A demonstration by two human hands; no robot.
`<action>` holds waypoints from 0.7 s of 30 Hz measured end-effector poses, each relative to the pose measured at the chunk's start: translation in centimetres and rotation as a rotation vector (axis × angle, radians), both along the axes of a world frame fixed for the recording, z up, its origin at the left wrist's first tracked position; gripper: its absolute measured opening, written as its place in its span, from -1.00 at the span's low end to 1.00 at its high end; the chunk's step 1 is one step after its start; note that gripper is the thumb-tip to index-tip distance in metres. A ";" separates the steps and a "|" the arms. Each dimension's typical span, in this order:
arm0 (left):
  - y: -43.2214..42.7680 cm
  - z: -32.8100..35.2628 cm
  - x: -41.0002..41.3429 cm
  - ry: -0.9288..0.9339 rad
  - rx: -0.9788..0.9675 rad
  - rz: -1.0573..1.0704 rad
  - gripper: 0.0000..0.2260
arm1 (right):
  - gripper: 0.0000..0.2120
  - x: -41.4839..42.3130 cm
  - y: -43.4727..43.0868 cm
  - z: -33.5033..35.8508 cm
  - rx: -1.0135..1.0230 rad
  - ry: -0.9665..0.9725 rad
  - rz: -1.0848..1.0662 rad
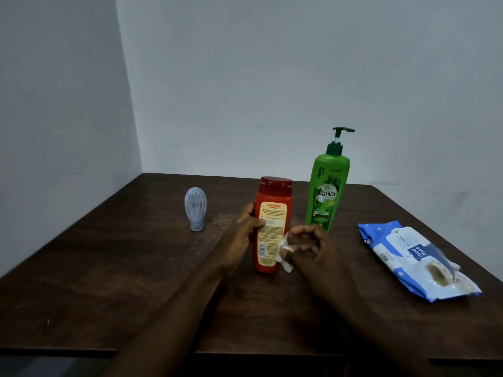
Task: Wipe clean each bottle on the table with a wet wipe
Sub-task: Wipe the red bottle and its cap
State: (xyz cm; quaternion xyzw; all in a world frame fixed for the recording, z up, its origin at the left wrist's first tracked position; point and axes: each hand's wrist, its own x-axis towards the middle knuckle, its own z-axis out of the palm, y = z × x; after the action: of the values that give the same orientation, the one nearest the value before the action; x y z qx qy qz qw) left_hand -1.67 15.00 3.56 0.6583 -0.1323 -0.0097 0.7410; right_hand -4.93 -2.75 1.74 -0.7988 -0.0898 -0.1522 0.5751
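Observation:
A red-orange bottle (273, 213) with a red cap stands upright in the middle of the dark wooden table (109, 268). My left hand (242, 235) grips its left side, thumb across the yellow label. My right hand (310, 244) pinches a small folded white wet wipe (284, 253) against the bottle's lower right edge. A tall green pump bottle (326, 191) stands upright just behind and to the right. A small pale blue-grey bulb-shaped bottle (195, 208) stands at the left.
A blue and white pack of wet wipes (416, 261) lies flat on the right side of the table, its flap peeled open. Pale walls meet in a corner behind the table. The table's front edge runs near the bottom of the view.

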 end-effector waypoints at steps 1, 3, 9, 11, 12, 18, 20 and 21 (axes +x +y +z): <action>0.4 0.0 0.2 -0.008 0.014 0.016 -0.67 | -0.67 0.4 0.4 -0.1 0.019 0.016 -0.002; 1.0 0.0 0.5 -0.026 0.033 0.062 -0.69 | -0.67 1.1 1.1 -0.1 0.022 0.034 0.007; 2.5 -0.5 1.5 -0.089 0.058 0.188 -0.66 | -0.67 3.8 3.9 -0.1 -0.073 0.068 0.029; 2.9 -0.8 2.0 -0.078 0.069 0.228 -0.61 | -0.66 4.7 4.8 -0.4 -0.106 0.061 0.003; 3.1 -0.9 2.2 -0.073 0.074 0.250 -0.60 | -0.67 5.0 5.2 -0.4 -0.112 0.059 -0.004; 3.5 -1.0 3.8 -0.094 0.117 0.321 -0.62 | -0.71 7.0 6.8 -0.1 -0.145 0.063 -0.055; 3.5 -1.0 4.4 -0.098 0.144 0.330 -0.62 | -0.71 7.7 7.1 -0.1 -0.130 0.065 -0.074; 3.5 -1.1 4.8 -0.100 0.154 0.330 -0.60 | -0.70 8.1 7.3 -0.2 -0.119 0.066 -0.086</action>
State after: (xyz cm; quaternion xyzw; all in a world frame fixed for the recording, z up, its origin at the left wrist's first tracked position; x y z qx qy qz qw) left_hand 3.08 18.53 2.50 0.7255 -0.0580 0.1346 0.6724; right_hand 3.13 4.56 1.54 -0.8391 -0.0455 -0.1447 0.5223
